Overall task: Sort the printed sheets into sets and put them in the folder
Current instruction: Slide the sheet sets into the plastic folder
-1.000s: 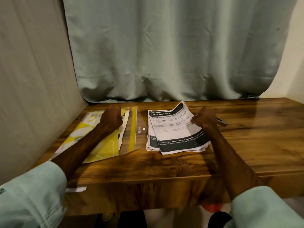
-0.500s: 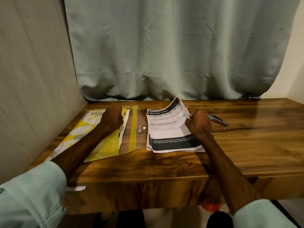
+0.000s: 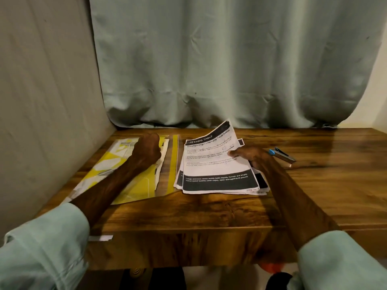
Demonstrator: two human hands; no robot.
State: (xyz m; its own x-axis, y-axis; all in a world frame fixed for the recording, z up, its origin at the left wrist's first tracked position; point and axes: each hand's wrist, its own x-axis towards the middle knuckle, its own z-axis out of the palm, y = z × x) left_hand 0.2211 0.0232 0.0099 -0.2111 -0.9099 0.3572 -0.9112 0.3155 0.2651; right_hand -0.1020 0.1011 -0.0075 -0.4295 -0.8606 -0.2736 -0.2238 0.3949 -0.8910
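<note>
A stack of printed sheets with black header and footer bands lies in the middle of the wooden table. My right hand pinches the right edge of the top sheet, whose far right corner curls up off the stack. To the left lies a clear plastic folder with yellow-and-white contents and a yellow strip. My left hand rests curled on the folder, holding it down; whether it grips anything I cannot tell.
A small stapler with a blue end lies just right of my right hand. A grey wall stands close on the left and a pale green curtain hangs behind the table. A white slip sticks out under the table's front edge.
My right hand has shifted its hold on the top sheet, whose far corner now curls higher off the stack. My left hand has stayed on the folder.
</note>
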